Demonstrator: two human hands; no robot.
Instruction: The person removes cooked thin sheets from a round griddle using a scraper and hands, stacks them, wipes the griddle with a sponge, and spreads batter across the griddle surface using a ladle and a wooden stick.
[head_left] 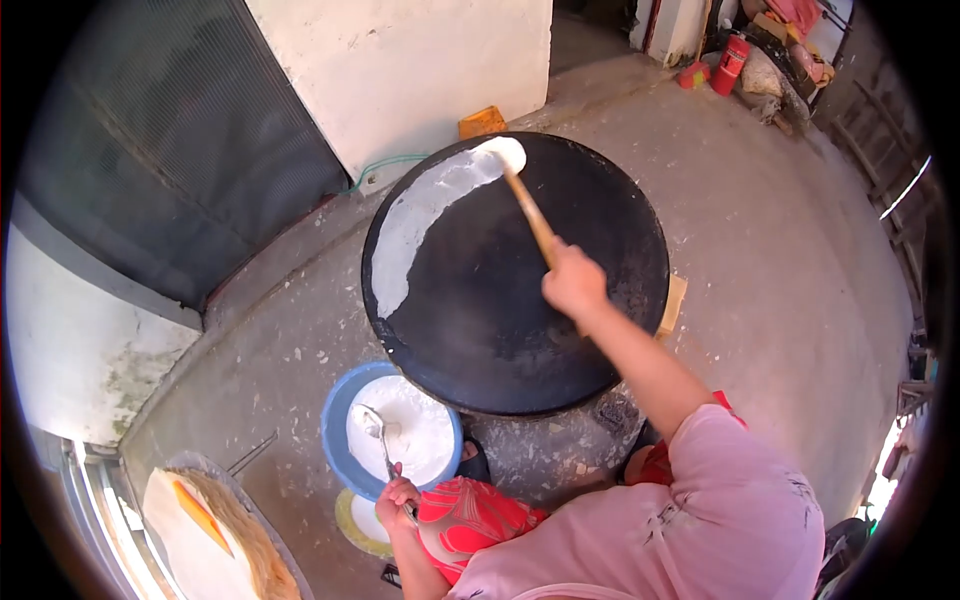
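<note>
My right hand [577, 286] is closed around the wooden handle of a batter spreader [533, 215]. The far end of the spreader meets white batter [505, 152] at the back rim of a large round black griddle [500, 290]. From there a curved band of thin batter [412, 225] runs along the griddle's left side. My left hand [397, 500] grips the handle of a metal ladle [372, 422]. The ladle's bowl rests over the white batter [415, 430] in a blue basin [336, 420], just in front of the griddle.
A stack of thin flatbreads [185, 540] lies at the lower left, with an orange strip [203, 517] on top. Partly hidden beneath the basin is a yellowish bowl [350, 528]. An orange block [482, 123] sits behind the griddle. A red canister [731, 65] stands at the back right.
</note>
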